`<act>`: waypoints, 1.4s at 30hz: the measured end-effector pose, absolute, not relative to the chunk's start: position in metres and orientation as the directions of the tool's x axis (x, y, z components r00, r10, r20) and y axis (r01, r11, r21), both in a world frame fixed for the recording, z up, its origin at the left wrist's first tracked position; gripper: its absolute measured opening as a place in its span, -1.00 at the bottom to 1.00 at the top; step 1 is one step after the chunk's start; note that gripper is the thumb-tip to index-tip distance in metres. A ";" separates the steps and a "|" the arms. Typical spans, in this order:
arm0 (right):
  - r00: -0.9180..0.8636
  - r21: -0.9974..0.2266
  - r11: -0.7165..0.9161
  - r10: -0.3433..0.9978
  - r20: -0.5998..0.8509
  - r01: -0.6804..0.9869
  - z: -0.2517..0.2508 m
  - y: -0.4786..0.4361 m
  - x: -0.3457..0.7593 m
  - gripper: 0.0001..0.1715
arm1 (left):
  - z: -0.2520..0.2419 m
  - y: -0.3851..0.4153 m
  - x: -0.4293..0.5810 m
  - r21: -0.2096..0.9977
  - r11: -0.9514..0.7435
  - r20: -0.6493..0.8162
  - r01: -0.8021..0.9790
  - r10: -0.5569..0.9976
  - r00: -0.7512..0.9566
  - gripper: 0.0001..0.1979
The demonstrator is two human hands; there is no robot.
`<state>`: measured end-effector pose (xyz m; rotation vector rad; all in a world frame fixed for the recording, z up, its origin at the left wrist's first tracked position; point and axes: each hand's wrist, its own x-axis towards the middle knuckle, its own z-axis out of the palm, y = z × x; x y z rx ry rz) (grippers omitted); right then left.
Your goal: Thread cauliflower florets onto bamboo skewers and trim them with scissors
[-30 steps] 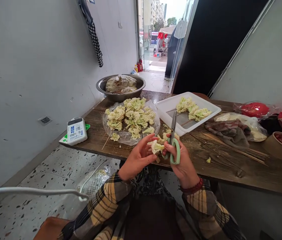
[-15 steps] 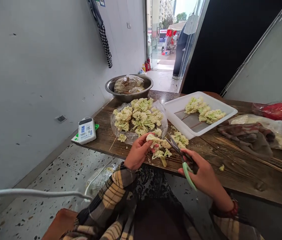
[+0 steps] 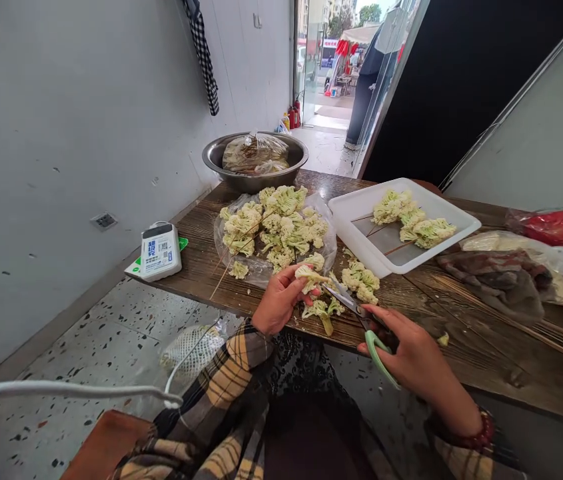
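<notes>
Between the thumb and fingers of my left hand [image 3: 280, 300] is a cauliflower floret [image 3: 310, 275], its stem pointing right. My right hand [image 3: 408, 347] grips green-handled scissors [image 3: 375, 343], whose parted blades reach the stem end of that floret. Just below the blades, a loose cauliflower piece [image 3: 328, 320] lies near the table edge, and another cluster [image 3: 360, 280] sits to the right of them. Beyond my left hand, a heap of cauliflower florets [image 3: 286, 223] rests on a clear plastic bag [image 3: 220, 233] with thin skewers among them.
A white tray [image 3: 356, 250] at the right holds skewered cauliflower. Behind the heap stands a metal bowl [image 3: 211, 160] with a plastic-wrapped bundle. At the left corner is a white boxy device [image 3: 160, 252]. A crumpled cloth [image 3: 501, 280] and several bamboo skewers [image 3: 556, 337] lie on the right.
The scissors have moved slightly down and left, bringing the blades to the floret's stem. My left hand keeps its hold on the floret. The camera view has shifted a little.
</notes>
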<state>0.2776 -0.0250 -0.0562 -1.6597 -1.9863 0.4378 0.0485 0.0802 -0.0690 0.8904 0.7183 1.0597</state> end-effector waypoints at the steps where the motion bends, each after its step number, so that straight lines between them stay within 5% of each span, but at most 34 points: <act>1: -0.124 -0.543 0.198 0.978 0.170 0.816 -0.055 -0.024 0.276 -0.40 | -0.069 0.080 0.049 0.886 0.215 -0.073 -0.412 0.940 0.333 -0.59; 19: -0.149 -0.258 0.235 0.938 0.312 0.937 -0.060 -0.014 0.250 -0.40 | -0.068 0.080 0.047 0.862 0.239 -0.086 -0.447 0.938 0.336 -0.60; 42: -0.082 -0.339 0.219 0.923 0.375 0.915 -0.070 -0.013 0.250 -0.36 | -0.072 0.079 0.047 0.873 0.206 -0.057 -0.441 0.943 0.328 -0.61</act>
